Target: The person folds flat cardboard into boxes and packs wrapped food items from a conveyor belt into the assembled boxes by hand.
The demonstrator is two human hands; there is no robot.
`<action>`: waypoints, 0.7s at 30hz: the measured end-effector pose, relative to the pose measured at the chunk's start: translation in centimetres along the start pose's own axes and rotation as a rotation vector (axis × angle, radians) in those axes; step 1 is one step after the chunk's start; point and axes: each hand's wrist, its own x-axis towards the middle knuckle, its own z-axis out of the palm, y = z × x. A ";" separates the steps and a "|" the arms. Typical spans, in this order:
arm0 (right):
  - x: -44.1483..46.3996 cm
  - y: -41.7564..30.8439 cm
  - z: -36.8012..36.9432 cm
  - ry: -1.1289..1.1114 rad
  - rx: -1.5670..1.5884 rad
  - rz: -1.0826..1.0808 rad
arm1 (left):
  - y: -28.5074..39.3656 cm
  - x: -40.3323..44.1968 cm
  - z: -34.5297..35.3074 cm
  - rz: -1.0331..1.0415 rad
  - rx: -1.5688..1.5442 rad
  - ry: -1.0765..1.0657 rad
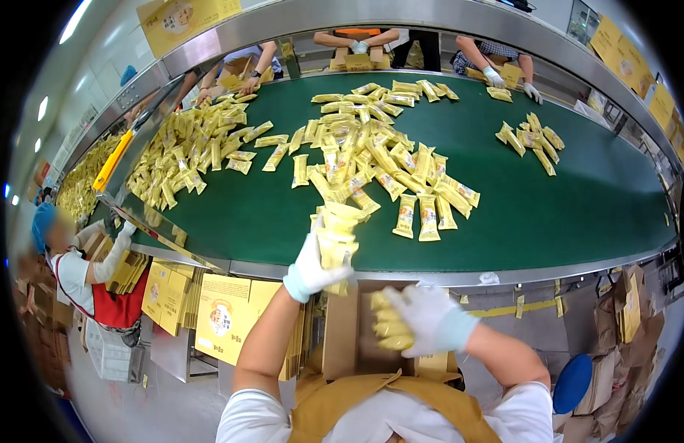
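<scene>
My left hand (312, 264), in a white glove, grips a stack of yellow snack packets (336, 247) at the near edge of the green conveyor belt (260, 236). Over an open cardboard box (340, 336) in front of my body, my gloved right hand (430, 317) is closed around several yellow snack packets (390, 325); it is a little blurred. The inside of the box is partly hidden by that hand. Just beyond my left hand lies a loose pile of the same packets (371, 151) on the belt.
More packets (190, 144) heap up at the belt's left, beside a slanted clear panel with a yellow handle (113, 160). Flattened printed cartons (224, 317) stand left of the box. Co-workers' hands (359, 47) work across the belt; another person (83, 266) stands at left. A blue stool (572, 384) is at right.
</scene>
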 end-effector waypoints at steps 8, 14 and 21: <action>8.2 -1.8 12.0 -0.359 0.207 -0.130 | 1.8 -4.5 5.9 0.192 0.291 -0.494; 7.9 -3.9 17.1 -0.473 0.382 -0.008 | -2.2 -5.2 8.2 0.523 1.033 -0.391; 6.9 -3.6 16.2 -0.479 0.448 0.001 | -7.7 -6.6 10.6 0.538 1.598 -0.212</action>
